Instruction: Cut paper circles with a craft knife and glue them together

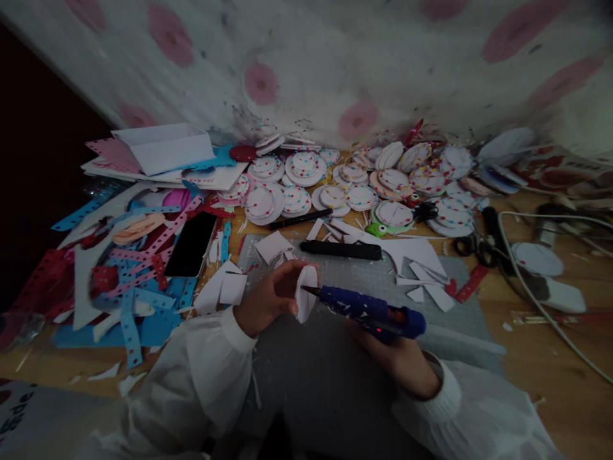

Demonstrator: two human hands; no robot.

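In the head view, the person's left hand (265, 299) has its fingers clamped on a white disc (305, 305), tilted on edge above the grey mat (467, 313). At the disc's three o'clock, the right hand (402, 359) wraps its fingers round a blue glue gun (366, 310), nozzle right by the disc's face; I can't tell whether they touch. A phone (191, 245) lies toward ten o'clock, a black tool (341, 250) at one, and dotted round stacks (305, 166) crowd the surface (575, 399) at twelve.

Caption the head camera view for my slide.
Left hand holds a white disc; right hand points a blue glue gun at it.
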